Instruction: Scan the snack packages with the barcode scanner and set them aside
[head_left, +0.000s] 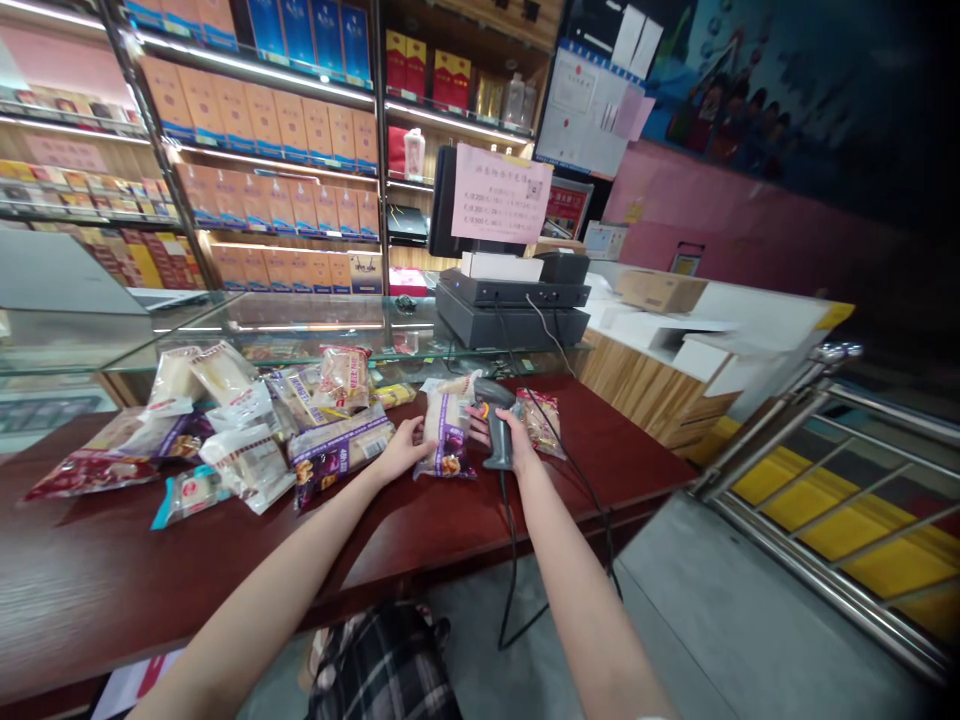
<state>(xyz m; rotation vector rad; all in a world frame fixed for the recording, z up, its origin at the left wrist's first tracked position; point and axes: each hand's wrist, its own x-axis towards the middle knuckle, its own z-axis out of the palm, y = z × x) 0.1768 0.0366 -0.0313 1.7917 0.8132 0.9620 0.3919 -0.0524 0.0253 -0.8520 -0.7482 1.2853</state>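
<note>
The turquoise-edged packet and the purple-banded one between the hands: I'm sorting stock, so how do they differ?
The turquoise-edged packet looks smaller than the purple-banded packet. Turquoise trims the turquoise-edged packet; the purple-banded packet has a purple band. The left hand grips the purple-banded packet, while no hand touches the turquoise-edged packet. Both have pale middles.

Single view, worn on the head: it looks forward and steeply down over both forearms to the hands (409, 448) at middle distance. The desk (247, 565) spans the near field, the shelves (277, 165) the far left; the frame tilts.
</note>
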